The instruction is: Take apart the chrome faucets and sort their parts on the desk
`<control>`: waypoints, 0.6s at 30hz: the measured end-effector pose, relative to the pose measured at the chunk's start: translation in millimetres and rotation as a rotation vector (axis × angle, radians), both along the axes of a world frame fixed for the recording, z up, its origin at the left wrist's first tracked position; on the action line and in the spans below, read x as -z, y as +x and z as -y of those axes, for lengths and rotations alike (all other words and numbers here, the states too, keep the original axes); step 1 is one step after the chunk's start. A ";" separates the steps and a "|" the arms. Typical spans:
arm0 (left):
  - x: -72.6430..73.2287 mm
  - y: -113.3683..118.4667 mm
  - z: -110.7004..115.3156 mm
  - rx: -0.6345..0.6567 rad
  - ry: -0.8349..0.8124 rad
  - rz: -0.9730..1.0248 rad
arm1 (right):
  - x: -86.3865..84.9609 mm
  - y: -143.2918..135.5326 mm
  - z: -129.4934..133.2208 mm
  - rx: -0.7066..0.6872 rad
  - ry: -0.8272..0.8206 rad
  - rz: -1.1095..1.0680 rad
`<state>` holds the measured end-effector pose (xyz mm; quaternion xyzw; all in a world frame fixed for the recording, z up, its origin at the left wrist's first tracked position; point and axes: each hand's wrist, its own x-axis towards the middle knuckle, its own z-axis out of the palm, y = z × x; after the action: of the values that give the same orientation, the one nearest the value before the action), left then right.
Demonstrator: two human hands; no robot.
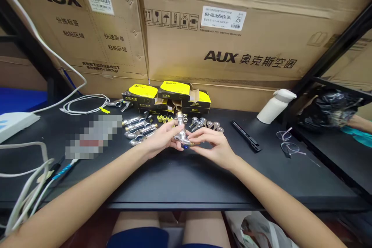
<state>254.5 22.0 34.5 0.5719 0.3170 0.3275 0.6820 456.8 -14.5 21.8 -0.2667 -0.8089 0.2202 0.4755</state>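
Over the front middle of the table, my left hand (161,139) is closed around a chrome tap body (181,135), its brass threaded end pointing up and away. At the lower right end of that body, the fingers of my right hand (216,148) pinch a brass-coloured part; a small blue spot shows beneath. Just left lie several more chrome tap bodies (138,127). Behind my hands stand small yellow-topped valve cartridges (164,119), partly hidden by the held piece. Chrome lever handles (200,124) lie beyond my right fingers.
Yellow-and-black boxes (176,90) stand stacked at the back against large cartons (252,42). Right of my hands are a black box cutter (246,135), a white bottle (276,106) and glasses (289,145). White cables (43,162) run along the left side. Another person's arm (362,123) shows far right.
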 end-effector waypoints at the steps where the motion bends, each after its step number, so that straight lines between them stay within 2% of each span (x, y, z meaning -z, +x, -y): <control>1: 0.0 0.1 0.4 -0.004 0.014 -0.004 | 0.6 0.0 -0.1 0.012 -0.010 0.003; 4: 0.1 0.3 2.0 -0.015 0.070 -0.013 | 3.8 -0.7 0.2 0.033 -0.141 0.005; 7: 0.8 0.8 3.2 -0.007 0.105 -0.019 | 8.1 -3.2 2.1 -0.004 -0.406 -0.043; 9: 1.7 1.3 3.0 -0.003 0.115 -0.021 | 10.2 -5.5 3.6 -0.034 -0.525 -0.089; 14: 2.0 1.8 1.5 -0.053 0.134 -0.027 | 10.1 -8.5 5.7 -0.065 -0.509 -0.110; 18: 0.9 2.4 4.7 0.002 0.164 -0.019 | 8.4 -6.2 5.7 0.016 -0.489 0.057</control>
<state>256.9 17.3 33.6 0.6290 0.2950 0.3464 0.6303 450.6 -20.2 13.4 -0.3864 -0.7425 0.3979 0.3755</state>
